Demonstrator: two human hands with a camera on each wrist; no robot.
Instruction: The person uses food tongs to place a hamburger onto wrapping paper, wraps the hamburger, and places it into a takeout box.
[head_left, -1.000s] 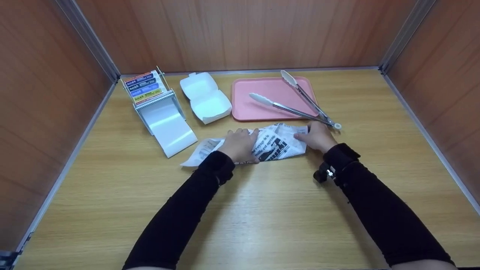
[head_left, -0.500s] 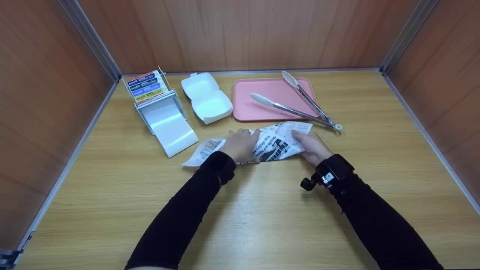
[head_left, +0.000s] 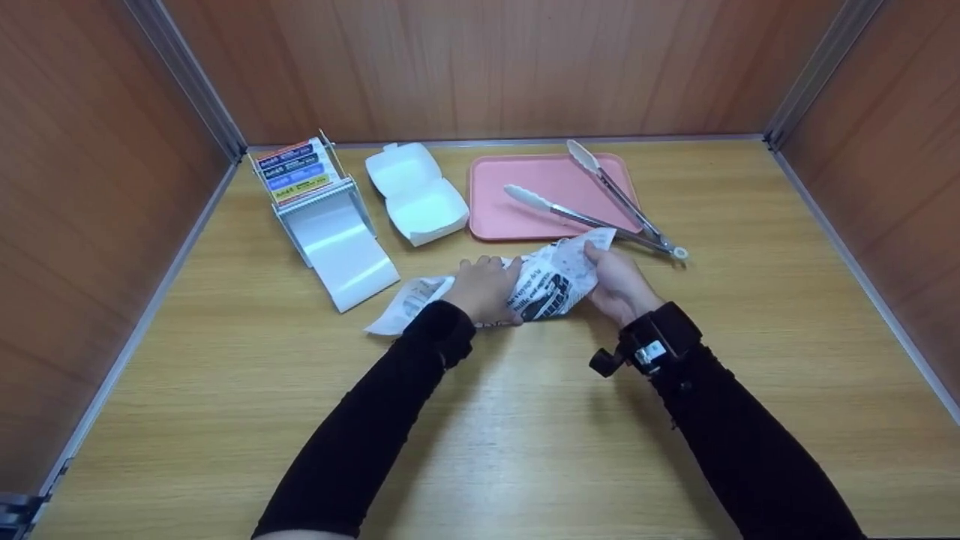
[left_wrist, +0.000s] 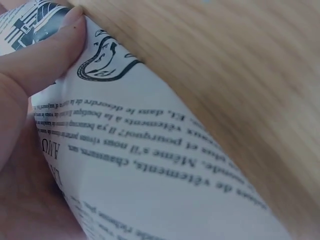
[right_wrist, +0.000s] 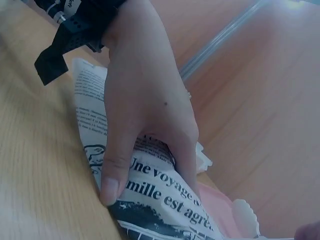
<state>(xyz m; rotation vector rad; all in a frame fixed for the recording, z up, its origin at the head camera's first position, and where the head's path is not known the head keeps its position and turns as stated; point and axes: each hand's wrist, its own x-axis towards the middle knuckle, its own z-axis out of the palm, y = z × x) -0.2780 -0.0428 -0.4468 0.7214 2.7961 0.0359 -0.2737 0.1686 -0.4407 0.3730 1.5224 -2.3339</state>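
Newspaper-print wrapping paper (head_left: 551, 289), folded into a long bundle, lies on the table below the pink tray; what is inside, if anything, is hidden. My left hand (head_left: 486, 291) grips the middle of the bundle from above. In the right wrist view this same left hand (right_wrist: 147, 100) has its thumb on the near side and its fingers over the far side. My right hand (head_left: 621, 285) holds the bundle's right end, thumb on the paper, and that end is lifted and folded up. The left tail of the paper lies flat and loose.
A pink tray (head_left: 491, 214) sits at the back with open metal tongs (head_left: 626, 202) across it. Left of it are an open white clamshell box (head_left: 427, 210) and a label dispenser (head_left: 304, 180) with a white strip (head_left: 352, 270) hanging out. Wooden walls (head_left: 480, 67) enclose the table.
My right hand has shifted left and turned, raising the right end of the paper so it now points upward. The left hand has stayed in its place on the bundle.
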